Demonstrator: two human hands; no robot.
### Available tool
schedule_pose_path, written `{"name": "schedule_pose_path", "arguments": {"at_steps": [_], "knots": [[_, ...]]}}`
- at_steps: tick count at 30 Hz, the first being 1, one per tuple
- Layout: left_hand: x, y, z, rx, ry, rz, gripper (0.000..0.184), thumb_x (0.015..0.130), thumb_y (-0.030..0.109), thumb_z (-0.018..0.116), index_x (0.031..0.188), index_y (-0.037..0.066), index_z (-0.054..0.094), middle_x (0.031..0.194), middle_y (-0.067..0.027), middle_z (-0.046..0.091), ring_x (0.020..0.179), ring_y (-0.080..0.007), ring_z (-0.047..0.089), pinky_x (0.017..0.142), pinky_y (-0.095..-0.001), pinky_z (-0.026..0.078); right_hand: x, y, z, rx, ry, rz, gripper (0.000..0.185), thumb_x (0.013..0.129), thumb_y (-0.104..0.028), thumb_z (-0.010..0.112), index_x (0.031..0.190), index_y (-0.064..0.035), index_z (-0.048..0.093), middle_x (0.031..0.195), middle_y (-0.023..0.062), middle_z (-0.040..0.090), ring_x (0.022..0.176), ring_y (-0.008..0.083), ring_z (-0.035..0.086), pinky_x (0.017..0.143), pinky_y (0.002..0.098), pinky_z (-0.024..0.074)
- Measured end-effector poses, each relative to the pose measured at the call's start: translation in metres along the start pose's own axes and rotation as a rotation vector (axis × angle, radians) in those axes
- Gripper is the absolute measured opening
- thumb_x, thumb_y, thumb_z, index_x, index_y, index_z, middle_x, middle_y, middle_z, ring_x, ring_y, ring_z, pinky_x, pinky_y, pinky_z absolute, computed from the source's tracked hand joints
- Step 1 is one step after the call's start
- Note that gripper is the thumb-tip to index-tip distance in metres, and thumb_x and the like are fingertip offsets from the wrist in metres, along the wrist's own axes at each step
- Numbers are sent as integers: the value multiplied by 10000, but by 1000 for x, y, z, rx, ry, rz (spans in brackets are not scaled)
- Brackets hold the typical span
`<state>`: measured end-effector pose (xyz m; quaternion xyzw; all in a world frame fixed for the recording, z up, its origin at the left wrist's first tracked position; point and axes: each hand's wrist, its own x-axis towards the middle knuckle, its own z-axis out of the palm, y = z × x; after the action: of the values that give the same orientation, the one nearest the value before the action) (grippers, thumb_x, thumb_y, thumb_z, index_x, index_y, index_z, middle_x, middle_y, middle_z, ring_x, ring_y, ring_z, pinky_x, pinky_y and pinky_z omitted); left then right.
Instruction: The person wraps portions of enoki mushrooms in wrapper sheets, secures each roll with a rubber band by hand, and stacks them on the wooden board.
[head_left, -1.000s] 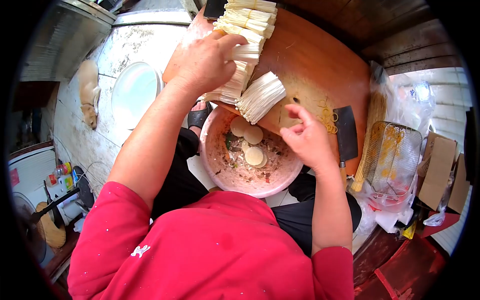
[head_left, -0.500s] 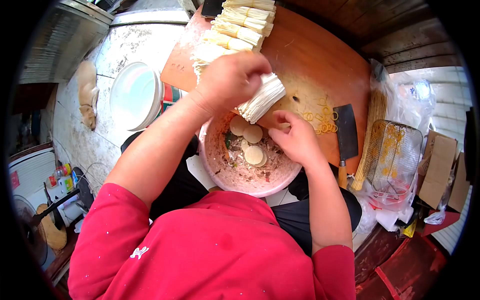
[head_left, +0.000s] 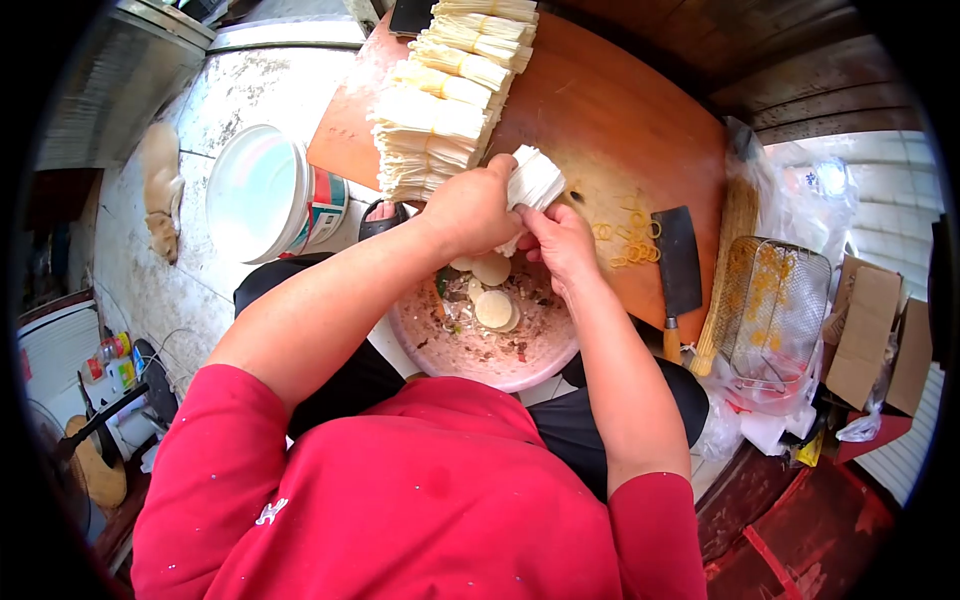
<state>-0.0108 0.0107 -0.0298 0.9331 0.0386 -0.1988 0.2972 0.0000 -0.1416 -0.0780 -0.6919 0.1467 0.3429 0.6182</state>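
Note:
Both my hands grip one bundle of thin white strips (head_left: 535, 180) over the near edge of the orange board (head_left: 610, 110). My left hand (head_left: 475, 208) wraps its left side, and my right hand (head_left: 560, 240) pinches its lower right part. Stacked bundles (head_left: 430, 120) with yellow bands lie to the left on the board. Loose yellow rubber bands (head_left: 635, 240) lie right of my right hand, beside a cleaver (head_left: 678, 265). Below my hands a pink basin (head_left: 500, 370) holds pale round discs (head_left: 493, 309) and scraps.
A white bucket (head_left: 260, 195) stands at the left, with a dog (head_left: 162, 190) lying beyond it. On the right are a wire basket (head_left: 770, 310), a bunch of long dry stalks (head_left: 735, 230), plastic bags (head_left: 812, 200) and cardboard (head_left: 865, 330).
My left hand has come away from the stacked bundles, down to the single bundle. My right hand has moved left and closed on it. The view has shifted slightly.

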Motion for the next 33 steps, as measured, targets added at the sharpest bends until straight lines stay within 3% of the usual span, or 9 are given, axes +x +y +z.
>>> {"name": "schedule_pose_path", "arguments": {"at_steps": [6, 9, 11, 14, 16, 24, 29, 31, 33], "knots": [[-4, 5, 13, -185, -74, -28, 632, 745, 198, 642, 1293, -18, 413, 1024, -266, 640, 950, -399, 637, 869, -424, 497, -9, 1, -34, -155, 108, -47, 205, 782, -155, 736, 883, -32, 606, 655, 12, 597, 474, 66, 485, 410, 200, 358], [-8, 12, 13, 101, -194, 6, 595, 768, 211, 623, 1272, -25, 415, 988, -245, 639, 916, -392, 642, 844, -435, 507, -2, 20, -35, -240, 121, -114, 226, 766, -116, 718, 922, 11, 614, 745, 51, 642, 597, 97, 580, 526, 234, 455], [-15, 15, 16, 160, 33, 113, 475, 787, 200, 604, 1210, 15, 493, 981, -204, 630, 876, -375, 646, 807, -447, 517, -1, 18, -37, -317, 142, -100, 255, 717, -169, 734, 876, 1, 629, 811, 87, 678, 735, 153, 638, 692, 293, 507], [-12, 15, 18, 134, -47, 300, 328, 799, 167, 588, 1111, 65, 577, 997, -172, 622, 860, -359, 646, 779, -455, 522, 9, 23, -39, -229, 82, -111, 252, 722, -164, 734, 881, 2, 630, 812, 91, 680, 732, 156, 638, 687, 292, 507], [-10, 9, 25, 112, -82, 259, 259, 804, 154, 574, 1053, 99, 624, 1032, -158, 620, 870, -353, 644, 787, -449, 522, 8, 19, -38, -285, 85, -100, 252, 728, -158, 735, 888, 8, 633, 821, 81, 681, 731, 144, 637, 673, 290, 508], [-5, 4, 21, 185, -192, 241, 331, 787, 149, 578, 1111, 107, 625, 1045, -161, 624, 951, -326, 638, 836, -444, 513, -5, -2, -47, -4, -68, -3, 228, 754, -72, 652, 954, 38, 643, 848, 70, 668, 717, 143, 637, 633, 281, 507], [3, -4, 25, 199, -189, 210, 341, 785, 157, 574, 1118, 101, 627, 1024, -169, 645, 956, -316, 639, 834, -426, 516, -19, -34, -65, 182, -221, 90, 385, 774, -9, 571, 1148, 79, 552, 1005, 130, 647, 812, 192, 665, 735, 328, 557], [3, 4, 10, 90, -297, 115, 342, 794, 173, 587, 1121, 83, 624, 974, -172, 658, 941, -300, 641, 836, -389, 513, -28, -42, -67, 257, -254, 51, 396, 773, 0, 562, 1161, 79, 541, 1006, 130, 647, 823, 200, 668, 745, 329, 561], [1, 11, -2, -73, -190, 69, 337, 796, 183, 598, 1113, 74, 624, 914, -155, 655, 912, -279, 643, 838, -363, 508, -30, -44, -71, 381, -316, -13, 435, 767, 18, 554, 1198, 68, 513, 1019, 127, 642, 844, 210, 673, 762, 339, 571]]}}
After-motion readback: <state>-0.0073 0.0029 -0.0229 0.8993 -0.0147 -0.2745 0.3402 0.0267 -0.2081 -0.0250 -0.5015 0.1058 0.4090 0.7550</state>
